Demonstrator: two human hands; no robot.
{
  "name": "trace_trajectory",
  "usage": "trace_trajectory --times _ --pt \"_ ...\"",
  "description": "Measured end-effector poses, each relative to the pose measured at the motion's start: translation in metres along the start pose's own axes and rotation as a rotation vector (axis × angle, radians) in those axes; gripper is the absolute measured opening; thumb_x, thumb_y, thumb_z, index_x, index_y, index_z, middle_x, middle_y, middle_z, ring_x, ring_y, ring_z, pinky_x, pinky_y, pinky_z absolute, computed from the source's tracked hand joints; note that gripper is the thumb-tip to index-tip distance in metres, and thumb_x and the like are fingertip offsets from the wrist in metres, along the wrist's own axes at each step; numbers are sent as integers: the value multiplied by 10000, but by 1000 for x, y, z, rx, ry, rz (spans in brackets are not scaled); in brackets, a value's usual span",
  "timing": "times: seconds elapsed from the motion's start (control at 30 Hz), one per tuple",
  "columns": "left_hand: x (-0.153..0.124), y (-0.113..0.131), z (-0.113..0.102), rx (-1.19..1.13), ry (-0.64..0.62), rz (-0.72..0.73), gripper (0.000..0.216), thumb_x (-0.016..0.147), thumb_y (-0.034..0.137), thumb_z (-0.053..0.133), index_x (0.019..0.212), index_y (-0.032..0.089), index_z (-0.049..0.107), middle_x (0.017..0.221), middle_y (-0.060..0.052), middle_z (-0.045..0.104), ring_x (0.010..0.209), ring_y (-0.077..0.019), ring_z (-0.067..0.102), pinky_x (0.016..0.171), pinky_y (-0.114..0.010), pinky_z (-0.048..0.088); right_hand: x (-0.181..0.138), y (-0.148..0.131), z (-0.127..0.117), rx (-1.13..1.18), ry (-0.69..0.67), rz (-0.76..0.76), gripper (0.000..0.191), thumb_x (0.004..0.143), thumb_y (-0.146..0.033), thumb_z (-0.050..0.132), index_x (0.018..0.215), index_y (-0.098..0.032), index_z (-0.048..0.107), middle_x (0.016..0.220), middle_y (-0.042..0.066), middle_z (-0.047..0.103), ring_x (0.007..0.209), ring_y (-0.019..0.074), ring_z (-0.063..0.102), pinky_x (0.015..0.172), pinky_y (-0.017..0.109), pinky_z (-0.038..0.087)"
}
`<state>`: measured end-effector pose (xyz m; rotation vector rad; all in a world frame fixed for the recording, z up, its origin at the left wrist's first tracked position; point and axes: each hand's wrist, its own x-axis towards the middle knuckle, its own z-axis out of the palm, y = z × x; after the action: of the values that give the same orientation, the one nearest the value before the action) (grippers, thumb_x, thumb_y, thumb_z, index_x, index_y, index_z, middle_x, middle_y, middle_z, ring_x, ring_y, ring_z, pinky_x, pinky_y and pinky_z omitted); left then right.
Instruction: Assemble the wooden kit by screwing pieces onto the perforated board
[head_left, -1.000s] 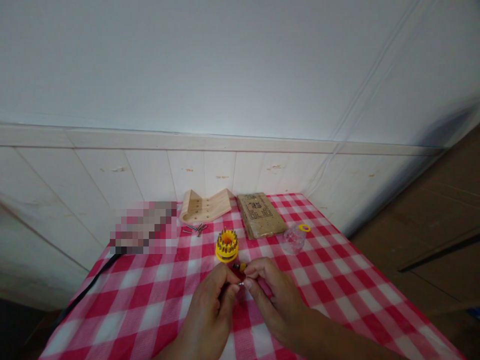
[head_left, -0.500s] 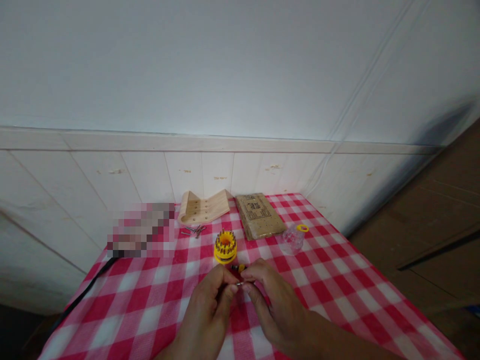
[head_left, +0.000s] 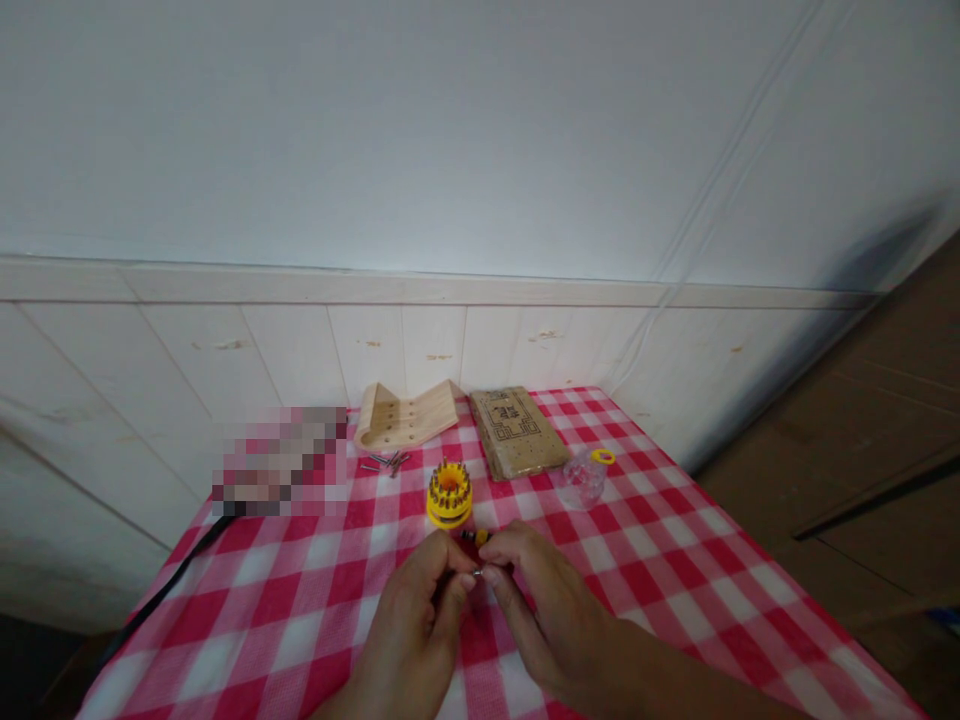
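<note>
Between the fingertips of both hands is a small metal bit (head_left: 478,573), mostly covered by the fingers. My left hand (head_left: 420,610) pinches its left end with thumb and forefinger. From the other side, my right hand (head_left: 544,605) pinches the right end. Just beyond the fingers lies a black and yellow screwdriver handle (head_left: 476,537), partly hidden by the hands. Behind it stands a round yellow bit holder (head_left: 450,505) with several metal bits upright around its ring.
A pale wooden piece with drilled holes (head_left: 409,418) stands near the wall, several screws (head_left: 386,462) before it. Right of these are a flat brown cardboard package (head_left: 519,435) and a clear plastic cover with yellow ring (head_left: 583,480). A blurred-out object with black cord (head_left: 180,570) lies left.
Both hands keep their pinch on the metal bit, which has dipped very slightly. The objects on the table have not been moved.
</note>
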<state>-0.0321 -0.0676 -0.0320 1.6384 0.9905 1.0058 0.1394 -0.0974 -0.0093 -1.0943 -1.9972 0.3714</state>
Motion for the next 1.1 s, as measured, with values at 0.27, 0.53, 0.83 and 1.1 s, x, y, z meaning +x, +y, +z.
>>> trace_trajectory --times 0.27,0.53,0.83,1.1 --pt "-1 -3 0 9 -14 11 219 948 340 550 768 216 559 730 -1 600 666 -176 548 604 -246 427 -5 6 10 124 48 187 134 989 -147 464 1075 -236 516 899 29 652 759 163 629 657 276 481" --pt "-1 -6 0 -33 -7 6 257 951 381 572 764 205 571 708 6 567 638 -159 514 586 -233 404 -1 4 12 281 94 283 54 1013 -267 493 1017 -221 520 846 21 636 724 152 607 601 252 450" --pt "1 -2 -3 -266 -47 -123 258 887 420 660 779 187 690 690 -14 619 638 -156 543 578 -230 430 -3 3 11 252 189 188 65 1020 -234 485 1057 -234 538 890 37 654 794 167 653 679 272 528" --pt "2 5 -4 -289 -7 -93 156 843 340 700 780 211 762 716 -14 714 658 -146 618 618 -206 501 -2 -5 4 168 209 -12 254 947 -50 494 1109 -242 531 947 48 616 842 177 634 740 301 551"
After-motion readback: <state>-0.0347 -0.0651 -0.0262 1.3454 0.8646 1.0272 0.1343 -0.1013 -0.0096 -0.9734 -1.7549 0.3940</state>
